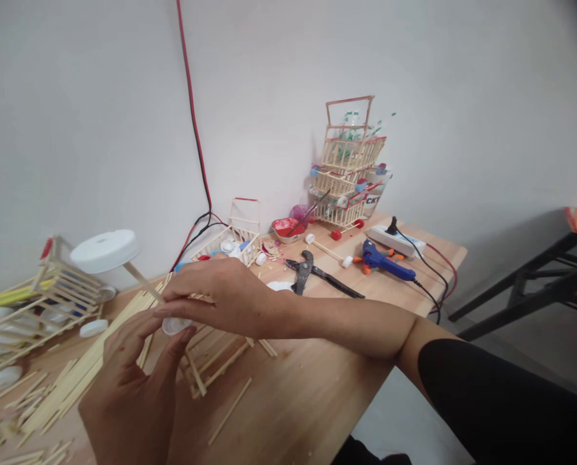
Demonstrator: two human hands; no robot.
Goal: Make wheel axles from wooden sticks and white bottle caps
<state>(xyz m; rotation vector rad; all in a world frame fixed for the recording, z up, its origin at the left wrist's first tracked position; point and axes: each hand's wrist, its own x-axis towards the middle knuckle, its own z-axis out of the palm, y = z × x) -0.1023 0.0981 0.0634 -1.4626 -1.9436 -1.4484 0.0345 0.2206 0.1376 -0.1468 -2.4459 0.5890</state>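
My left hand (133,374) pinches a small white bottle cap (175,327) between thumb and fingers. My right hand (225,290) reaches across from the right, its fingers closed on a thin wooden stick (143,281) just above that cap. On the stick's far end is a large round white lid (107,250), tilted and raised off the table. Whether the stick's near end sits in the small cap is hidden by my fingers. Below my hands lies a frame of wooden sticks (225,371), partly covered by them.
Loose sticks (85,355) and a stick cart (70,290) lie left. Behind my hands stands another stick basket (244,226). Pliers (310,271), a blue glue gun (385,261), a power strip (397,240), a red paint dish (288,229) and stacked stick baskets (344,174) stand farther right.
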